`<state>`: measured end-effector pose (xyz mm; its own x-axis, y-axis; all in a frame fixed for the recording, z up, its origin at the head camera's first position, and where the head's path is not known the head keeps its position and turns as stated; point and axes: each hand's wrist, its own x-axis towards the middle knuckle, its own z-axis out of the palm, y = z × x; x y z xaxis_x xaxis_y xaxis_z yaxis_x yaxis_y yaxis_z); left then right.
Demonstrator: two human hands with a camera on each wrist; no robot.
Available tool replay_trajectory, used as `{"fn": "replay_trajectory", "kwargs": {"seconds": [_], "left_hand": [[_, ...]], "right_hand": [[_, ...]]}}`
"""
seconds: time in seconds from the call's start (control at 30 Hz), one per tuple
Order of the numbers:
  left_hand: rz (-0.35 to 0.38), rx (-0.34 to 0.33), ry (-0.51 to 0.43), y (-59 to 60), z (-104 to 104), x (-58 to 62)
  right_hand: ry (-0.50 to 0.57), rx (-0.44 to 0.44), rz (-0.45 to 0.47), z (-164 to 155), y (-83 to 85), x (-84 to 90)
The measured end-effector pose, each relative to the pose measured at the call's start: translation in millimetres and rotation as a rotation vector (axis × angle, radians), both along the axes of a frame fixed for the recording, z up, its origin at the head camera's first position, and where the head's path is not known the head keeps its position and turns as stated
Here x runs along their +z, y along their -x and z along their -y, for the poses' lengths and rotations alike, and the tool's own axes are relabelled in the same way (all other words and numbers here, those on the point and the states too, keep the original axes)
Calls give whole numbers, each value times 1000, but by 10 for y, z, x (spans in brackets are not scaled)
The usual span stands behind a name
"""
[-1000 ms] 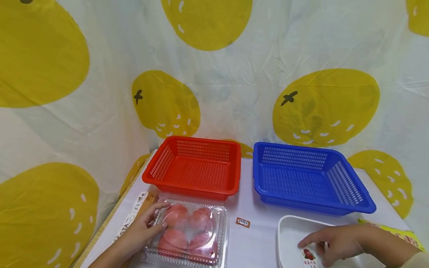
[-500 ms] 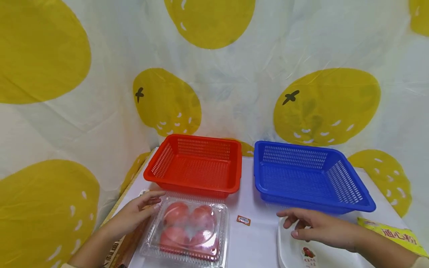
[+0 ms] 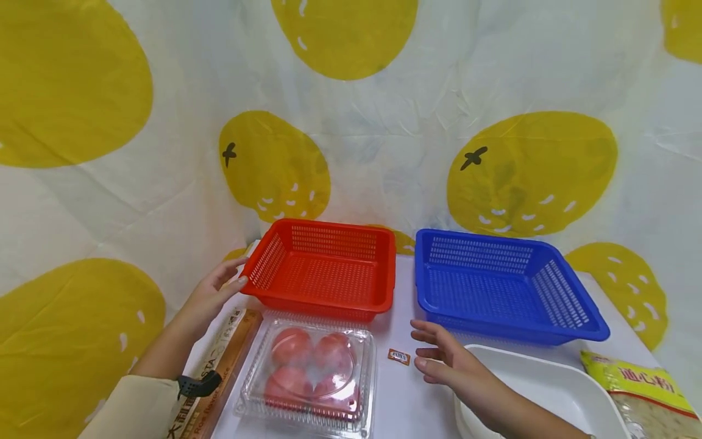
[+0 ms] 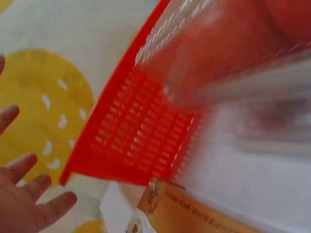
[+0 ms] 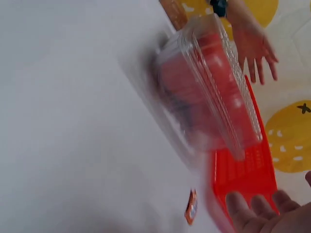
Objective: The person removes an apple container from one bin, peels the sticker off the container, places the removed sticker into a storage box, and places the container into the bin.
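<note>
My left hand [image 3: 211, 296] is raised with spread fingers beside the left corner of the red plastic basket [image 3: 323, 305]. In the left wrist view the fingers [image 4: 57, 208] hold nothing. Above the table, between a small orange-red packet [image 3: 399, 356] and a white tub [image 3: 537, 390], hovers my right hand [image 3: 446, 363], fingers extended and thumb apart. The right wrist view shows these fingers [image 5: 238, 206] with nothing in them. Between the two arms lies a clear plastic clamshell box [image 3: 307, 378] of several round red fruits, its lid down.
The blue plastic basket [image 3: 504, 299] stands at the back right. A long brown printed box [image 3: 222, 378] lies under the left forearm. A yellow-topped food bag [image 3: 647, 390] is at the far right. Fruit-patterned cloth [image 3: 395, 164] hangs behind the table.
My left hand has left the clamshell box and moved up and away to the red basket's corner. My right hand has come out of the white tub and moved left.
</note>
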<state>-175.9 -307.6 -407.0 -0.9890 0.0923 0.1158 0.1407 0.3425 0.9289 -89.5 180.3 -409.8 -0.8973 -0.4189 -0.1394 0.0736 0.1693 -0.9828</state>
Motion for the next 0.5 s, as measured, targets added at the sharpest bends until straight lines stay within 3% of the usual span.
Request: {"fn": "replay_trajectory", "kwargs": {"seconds": [0.23, 0.5], "left_hand": [[35, -46, -11, 230, 106, -181], [52, -95, -115, 393, 174, -401]], "right_hand": [[95, -108, 58, 363, -69, -151], [157, -191, 81, 742, -151, -351]]}}
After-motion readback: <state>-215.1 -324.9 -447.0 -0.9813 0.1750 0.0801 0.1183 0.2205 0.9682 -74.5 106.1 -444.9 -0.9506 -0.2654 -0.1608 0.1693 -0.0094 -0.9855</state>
